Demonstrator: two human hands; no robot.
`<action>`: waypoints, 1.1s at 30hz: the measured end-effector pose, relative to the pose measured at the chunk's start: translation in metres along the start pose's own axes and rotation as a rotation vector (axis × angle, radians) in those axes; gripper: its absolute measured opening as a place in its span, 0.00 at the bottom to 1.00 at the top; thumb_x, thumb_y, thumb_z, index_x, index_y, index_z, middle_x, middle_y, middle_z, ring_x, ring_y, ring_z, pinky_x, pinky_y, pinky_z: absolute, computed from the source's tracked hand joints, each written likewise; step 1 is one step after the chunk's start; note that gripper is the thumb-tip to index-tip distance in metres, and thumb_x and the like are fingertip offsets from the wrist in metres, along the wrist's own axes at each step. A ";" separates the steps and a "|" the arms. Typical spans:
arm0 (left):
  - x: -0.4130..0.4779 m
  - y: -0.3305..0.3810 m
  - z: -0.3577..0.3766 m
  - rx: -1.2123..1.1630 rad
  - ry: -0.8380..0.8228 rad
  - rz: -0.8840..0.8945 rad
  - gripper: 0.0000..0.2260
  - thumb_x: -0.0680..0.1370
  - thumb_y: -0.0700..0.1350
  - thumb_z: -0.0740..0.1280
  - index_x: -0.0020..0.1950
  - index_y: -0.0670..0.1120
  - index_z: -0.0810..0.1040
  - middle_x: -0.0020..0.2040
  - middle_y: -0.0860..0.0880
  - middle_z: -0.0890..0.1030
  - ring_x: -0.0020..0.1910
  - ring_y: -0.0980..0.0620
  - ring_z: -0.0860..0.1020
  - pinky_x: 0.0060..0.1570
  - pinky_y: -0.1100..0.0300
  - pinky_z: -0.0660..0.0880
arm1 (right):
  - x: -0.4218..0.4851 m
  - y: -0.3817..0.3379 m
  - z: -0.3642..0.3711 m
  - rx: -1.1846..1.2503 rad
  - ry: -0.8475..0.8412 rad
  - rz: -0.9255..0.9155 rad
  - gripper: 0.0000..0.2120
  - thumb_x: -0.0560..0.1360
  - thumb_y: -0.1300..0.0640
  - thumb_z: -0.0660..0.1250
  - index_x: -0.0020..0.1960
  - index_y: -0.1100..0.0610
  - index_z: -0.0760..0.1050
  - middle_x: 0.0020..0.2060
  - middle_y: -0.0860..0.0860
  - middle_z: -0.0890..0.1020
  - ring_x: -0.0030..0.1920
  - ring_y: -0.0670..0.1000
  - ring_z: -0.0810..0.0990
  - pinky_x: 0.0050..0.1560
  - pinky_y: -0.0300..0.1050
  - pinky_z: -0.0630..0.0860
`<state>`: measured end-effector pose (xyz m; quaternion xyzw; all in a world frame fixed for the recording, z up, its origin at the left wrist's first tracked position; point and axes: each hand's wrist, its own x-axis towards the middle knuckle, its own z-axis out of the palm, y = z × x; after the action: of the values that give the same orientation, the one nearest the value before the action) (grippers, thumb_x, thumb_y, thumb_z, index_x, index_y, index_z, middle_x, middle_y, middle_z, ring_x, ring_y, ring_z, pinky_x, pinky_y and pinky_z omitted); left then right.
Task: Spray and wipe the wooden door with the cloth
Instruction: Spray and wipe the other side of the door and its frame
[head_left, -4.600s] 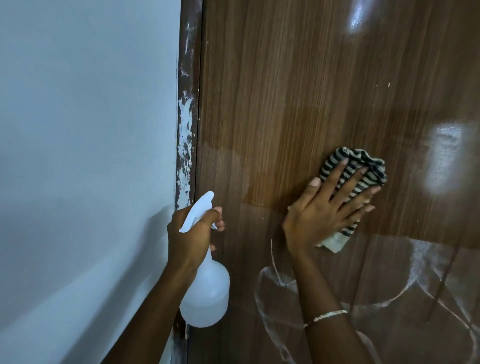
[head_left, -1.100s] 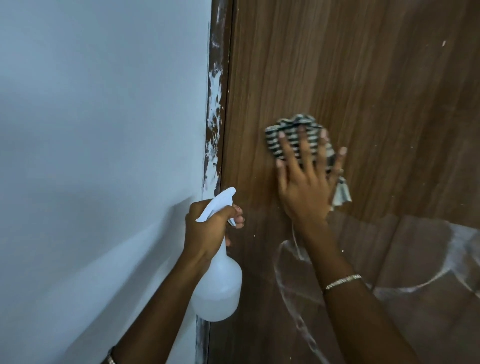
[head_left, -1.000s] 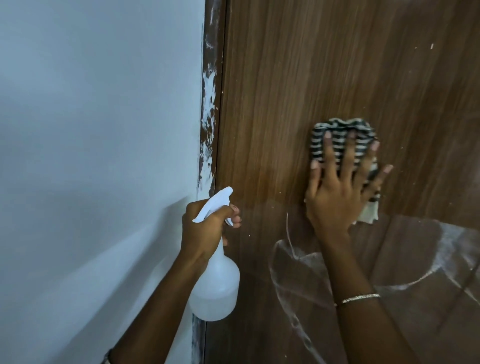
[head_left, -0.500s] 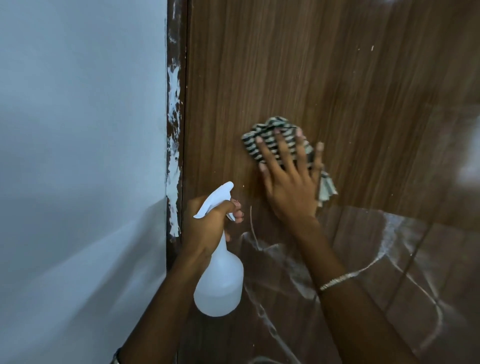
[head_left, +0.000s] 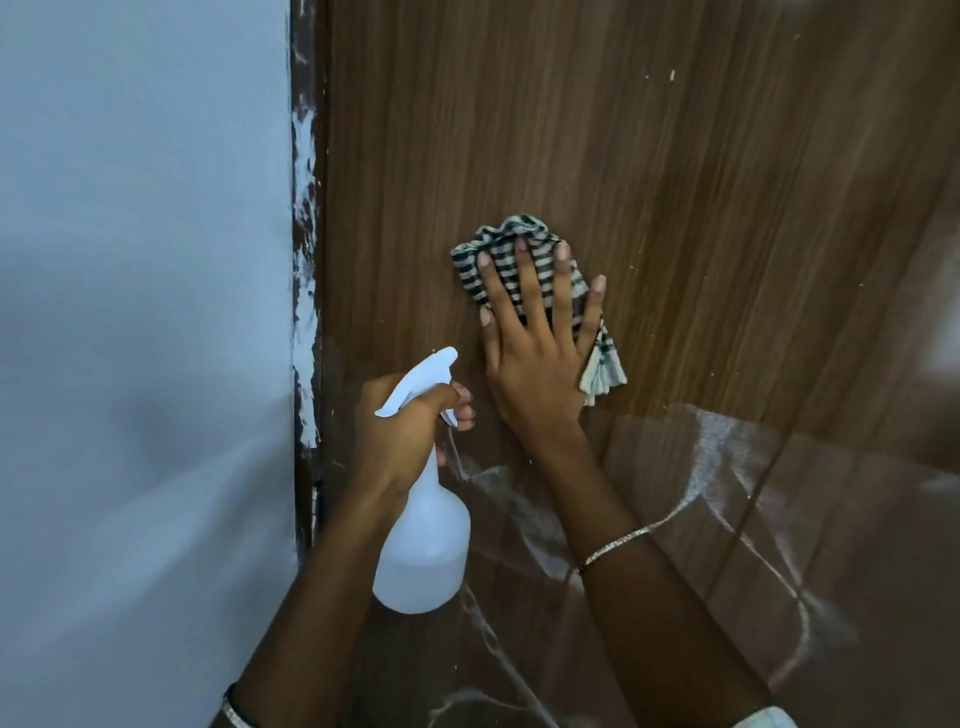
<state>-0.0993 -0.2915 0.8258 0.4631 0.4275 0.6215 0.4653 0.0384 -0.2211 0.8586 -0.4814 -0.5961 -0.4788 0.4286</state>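
The brown wooden door (head_left: 701, 171) fills the right side of the view. My right hand (head_left: 537, 353) lies flat with spread, straight fingers on a crumpled black-and-white striped cloth (head_left: 496, 249), pressing it against the door. My left hand (head_left: 400, 431) grips the neck of a white spray bottle (head_left: 423, 551), a finger curled at the trigger, the nozzle pointing up toward the door. The bottle hangs just left of and below the cloth. Most of the cloth is hidden under my right palm.
A dark door frame (head_left: 306, 260) with patchy white paint runs down the door's left edge. A pale blue-grey wall (head_left: 140, 312) lies left of it. The lower door (head_left: 727, 519) shows white streaks and glossy reflections.
My right hand has swept the cloth back and forth across the door, right and then back left; it is now near the bottle. My left hand has kept the bottle almost still.
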 end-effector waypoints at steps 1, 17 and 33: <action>0.000 -0.003 0.005 0.017 0.009 0.012 0.06 0.82 0.44 0.66 0.48 0.44 0.80 0.47 0.45 0.84 0.41 0.50 0.82 0.35 0.63 0.76 | -0.004 0.012 0.000 0.001 -0.002 -0.005 0.23 0.87 0.46 0.56 0.81 0.45 0.64 0.81 0.50 0.64 0.83 0.58 0.57 0.81 0.67 0.48; -0.045 -0.012 0.067 -0.026 0.015 0.083 0.06 0.81 0.44 0.66 0.45 0.49 0.79 0.37 0.54 0.84 0.37 0.55 0.84 0.34 0.65 0.77 | -0.015 0.067 -0.032 0.003 0.056 0.194 0.24 0.87 0.46 0.55 0.83 0.45 0.61 0.82 0.51 0.62 0.82 0.62 0.56 0.80 0.69 0.50; -0.093 -0.021 0.131 -0.007 0.019 0.105 0.04 0.80 0.45 0.68 0.53 0.47 0.81 0.45 0.49 0.85 0.42 0.51 0.84 0.34 0.62 0.76 | -0.055 0.210 -0.111 -0.169 0.241 0.618 0.25 0.87 0.45 0.57 0.83 0.45 0.60 0.82 0.52 0.62 0.82 0.65 0.58 0.77 0.74 0.54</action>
<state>0.0445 -0.3647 0.8164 0.4773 0.4048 0.6511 0.4293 0.2603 -0.3224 0.8582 -0.6129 -0.3256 -0.4274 0.5793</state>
